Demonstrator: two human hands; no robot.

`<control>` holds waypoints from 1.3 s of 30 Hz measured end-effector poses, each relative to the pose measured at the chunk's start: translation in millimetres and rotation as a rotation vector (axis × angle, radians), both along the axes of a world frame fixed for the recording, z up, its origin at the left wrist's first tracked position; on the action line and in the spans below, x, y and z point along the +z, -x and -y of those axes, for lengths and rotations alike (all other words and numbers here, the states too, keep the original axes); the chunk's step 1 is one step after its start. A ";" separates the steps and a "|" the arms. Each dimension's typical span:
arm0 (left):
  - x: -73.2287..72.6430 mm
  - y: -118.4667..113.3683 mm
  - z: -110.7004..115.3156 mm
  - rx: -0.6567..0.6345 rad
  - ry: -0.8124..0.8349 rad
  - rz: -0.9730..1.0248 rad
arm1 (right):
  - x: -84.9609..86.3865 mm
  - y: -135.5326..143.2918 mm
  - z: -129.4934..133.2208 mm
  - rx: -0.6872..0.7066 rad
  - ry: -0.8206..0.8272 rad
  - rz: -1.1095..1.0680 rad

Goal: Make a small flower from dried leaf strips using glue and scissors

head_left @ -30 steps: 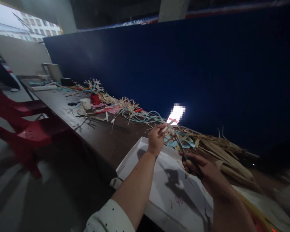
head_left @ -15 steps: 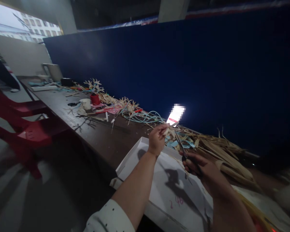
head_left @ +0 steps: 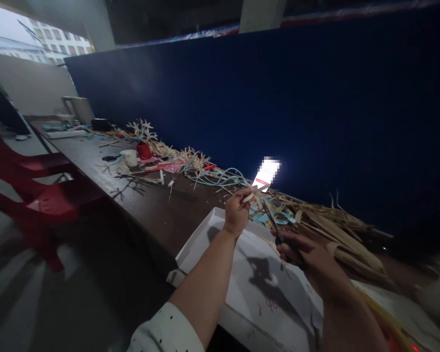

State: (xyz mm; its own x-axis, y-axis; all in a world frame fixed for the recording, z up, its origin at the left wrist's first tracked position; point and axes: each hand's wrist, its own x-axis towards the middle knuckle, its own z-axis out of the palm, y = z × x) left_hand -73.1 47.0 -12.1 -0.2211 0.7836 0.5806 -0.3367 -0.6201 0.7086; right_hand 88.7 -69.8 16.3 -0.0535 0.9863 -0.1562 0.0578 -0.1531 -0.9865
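Pinched in my left hand (head_left: 237,211) is a small pale flower of dried-husk strips (head_left: 255,193), its petals spread out. My right hand (head_left: 297,252) is closed around the dark handles of a pair of scissors (head_left: 271,217). The scissor blades point up and left, with their tips just below the flower; whether they touch it I cannot tell. Both hands are above a shallow white cardboard box lid (head_left: 238,288) with pink handwritten marks. Behind the flower a lit phone (head_left: 266,175) leans upright.
Dried husks (head_left: 352,239) and light-blue scraps (head_left: 278,215) lie beyond the box. Farther left are blue cords (head_left: 223,178), finished husk flowers (head_left: 194,159), a red thread spool (head_left: 143,150) and a white cup (head_left: 129,157). A blue partition (head_left: 212,98) borders the table; red chairs (head_left: 47,200) stand left.
The flower has turned in my left fingers, so its petals show more openly. The scissors have shifted slightly left and down. Both arms stay nearly in place.
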 end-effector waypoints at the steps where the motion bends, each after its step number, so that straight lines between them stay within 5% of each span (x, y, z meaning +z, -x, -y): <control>1: 0.2 -0.1 0.1 -0.013 0.005 0.008 | 0.3 -0.1 0.1 0.003 -0.003 0.004; 16: -0.5 -2.5 -3.1 0.031 0.071 0.118 | -3.7 -1.1 0.6 0.041 -0.008 0.026; 23: -3.9 -0.6 -4.9 0.127 0.010 -0.013 | 1.9 3.7 2.4 0.045 0.008 0.164; 39: -5.0 1.0 -4.6 0.182 -0.118 -0.130 | -6.3 -0.2 -2.9 -0.028 -0.017 0.073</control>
